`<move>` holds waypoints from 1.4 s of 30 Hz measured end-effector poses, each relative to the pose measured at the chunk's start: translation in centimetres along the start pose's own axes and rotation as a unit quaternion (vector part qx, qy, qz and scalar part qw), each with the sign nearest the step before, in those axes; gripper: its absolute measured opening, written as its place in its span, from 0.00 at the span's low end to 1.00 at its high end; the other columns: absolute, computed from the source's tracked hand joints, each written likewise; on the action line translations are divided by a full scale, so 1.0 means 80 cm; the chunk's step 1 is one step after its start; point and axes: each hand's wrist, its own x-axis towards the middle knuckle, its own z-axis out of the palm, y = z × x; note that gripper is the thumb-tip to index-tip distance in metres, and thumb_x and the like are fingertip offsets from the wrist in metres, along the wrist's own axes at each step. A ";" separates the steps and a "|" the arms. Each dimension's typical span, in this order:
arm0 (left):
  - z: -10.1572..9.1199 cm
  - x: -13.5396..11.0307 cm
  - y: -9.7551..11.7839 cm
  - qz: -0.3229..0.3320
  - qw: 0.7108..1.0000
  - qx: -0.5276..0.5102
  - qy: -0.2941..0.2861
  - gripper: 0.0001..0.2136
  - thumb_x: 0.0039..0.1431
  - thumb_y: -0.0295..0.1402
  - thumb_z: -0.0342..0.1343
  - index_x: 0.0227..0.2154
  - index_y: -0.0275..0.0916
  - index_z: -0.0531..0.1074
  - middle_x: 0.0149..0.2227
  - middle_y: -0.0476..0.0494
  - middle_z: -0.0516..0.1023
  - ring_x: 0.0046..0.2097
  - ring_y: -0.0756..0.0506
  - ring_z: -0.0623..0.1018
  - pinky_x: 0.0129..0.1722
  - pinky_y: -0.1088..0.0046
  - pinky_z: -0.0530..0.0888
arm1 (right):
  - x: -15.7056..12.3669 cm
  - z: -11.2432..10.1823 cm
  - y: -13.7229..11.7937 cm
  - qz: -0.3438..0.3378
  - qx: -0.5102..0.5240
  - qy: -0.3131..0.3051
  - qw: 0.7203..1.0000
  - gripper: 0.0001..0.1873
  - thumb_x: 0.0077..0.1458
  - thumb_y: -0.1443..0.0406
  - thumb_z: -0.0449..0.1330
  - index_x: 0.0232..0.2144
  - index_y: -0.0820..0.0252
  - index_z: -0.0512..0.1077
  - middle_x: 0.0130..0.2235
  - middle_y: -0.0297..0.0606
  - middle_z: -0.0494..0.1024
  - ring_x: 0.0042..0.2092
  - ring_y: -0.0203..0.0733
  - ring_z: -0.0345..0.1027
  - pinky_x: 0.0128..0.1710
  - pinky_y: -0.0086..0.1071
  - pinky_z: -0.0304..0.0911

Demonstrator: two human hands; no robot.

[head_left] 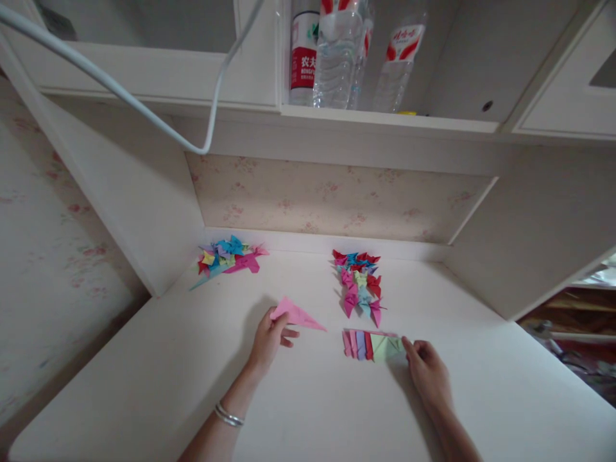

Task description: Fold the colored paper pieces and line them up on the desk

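Between the thumb and fingers of my left hand (270, 339) is a pink folded paper (299, 315), a flat pointed piece whose tip aims right, held above the desk. My right hand (428, 372) pinches the right end of a light green folded paper (395, 346). That piece lies at the end of a row of overlapping folded papers (360, 345) in pink, purple, red and green. Behind the row, several finished origami cranes (360, 282) stand in close lines. A mixed heap of colourful origami pieces (226, 253) lies at the back left.
Everything rests on a white desk (308, 410) with side panels and a floral back wall (308, 199). Overhead, a shelf (385, 119) holds several plastic bottles (337, 58). A white cable-like arm (144, 112) hangs across the upper left.
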 end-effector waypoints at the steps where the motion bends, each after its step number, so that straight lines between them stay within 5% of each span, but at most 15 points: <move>1: 0.001 0.000 -0.002 0.001 1.000 0.001 -0.005 0.19 0.50 0.48 0.59 0.36 0.37 0.68 0.31 0.44 0.78 0.28 0.44 0.80 0.18 0.77 0.70 | -0.001 0.000 -0.001 -0.003 0.005 0.003 1.000 0.25 0.51 0.41 0.52 0.22 0.56 0.61 0.18 0.27 0.62 0.23 0.38 0.57 0.24 0.30 0.51; 7: 0.001 -0.005 -0.003 0.045 0.997 0.054 -0.035 0.15 0.51 0.44 0.60 0.27 0.36 0.71 0.14 0.56 0.62 0.15 0.55 0.62 0.15 0.80 0.56 | -0.007 -0.002 -0.005 0.008 0.093 0.015 0.996 0.24 0.50 0.43 0.56 0.22 0.56 0.61 0.19 0.27 0.63 0.23 0.36 0.55 0.23 0.29 0.51; 17: 0.041 -0.036 0.015 -0.046 0.983 0.066 -0.168 0.12 0.50 0.38 0.61 0.34 0.39 0.68 0.31 0.44 0.77 0.31 0.45 0.79 0.22 0.77 0.68 | -0.017 -0.024 -0.001 0.048 0.267 0.182 0.945 0.21 0.52 0.47 0.58 0.24 0.55 0.58 0.17 0.24 0.60 0.20 0.33 0.52 0.21 0.28 0.50; 22: 0.095 -0.041 0.016 -0.065 0.949 0.128 -0.280 0.25 0.49 0.34 0.61 0.51 0.41 0.66 0.28 0.47 0.76 0.29 0.47 0.76 0.19 0.80 0.64 | -0.032 -0.034 0.001 0.036 0.276 0.140 0.950 0.21 0.52 0.48 0.59 0.23 0.55 0.57 0.17 0.23 0.59 0.20 0.32 0.51 0.21 0.28 0.49; 27: 0.149 -0.031 0.014 -0.022 0.931 0.165 -0.326 0.11 0.51 0.36 0.58 0.37 0.39 0.74 0.27 0.47 0.74 0.27 0.50 0.72 0.19 0.81 0.63 | -0.037 -0.036 0.006 0.042 0.285 0.112 0.951 0.22 0.53 0.48 0.58 0.23 0.55 0.57 0.17 0.23 0.59 0.20 0.32 0.51 0.20 0.28 0.49; 31: 0.178 -0.017 0.008 -0.031 0.916 0.180 -0.357 0.17 0.50 0.35 0.58 0.44 0.40 0.72 0.25 0.49 0.74 0.24 0.50 0.71 0.19 0.80 0.61 | -0.037 -0.036 0.008 0.054 0.315 0.116 0.941 0.21 0.53 0.49 0.59 0.24 0.55 0.58 0.18 0.23 0.58 0.20 0.32 0.50 0.20 0.27 0.49; 42: 0.217 0.021 0.001 0.079 0.900 0.246 -0.350 0.04 0.47 0.30 0.56 0.28 0.39 0.73 0.29 0.48 0.76 0.31 0.48 0.74 0.30 0.77 0.66 | -0.037 -0.037 0.004 0.066 0.351 0.095 0.929 0.20 0.54 0.51 0.60 0.24 0.56 0.58 0.19 0.23 0.57 0.20 0.31 0.48 0.19 0.26 0.47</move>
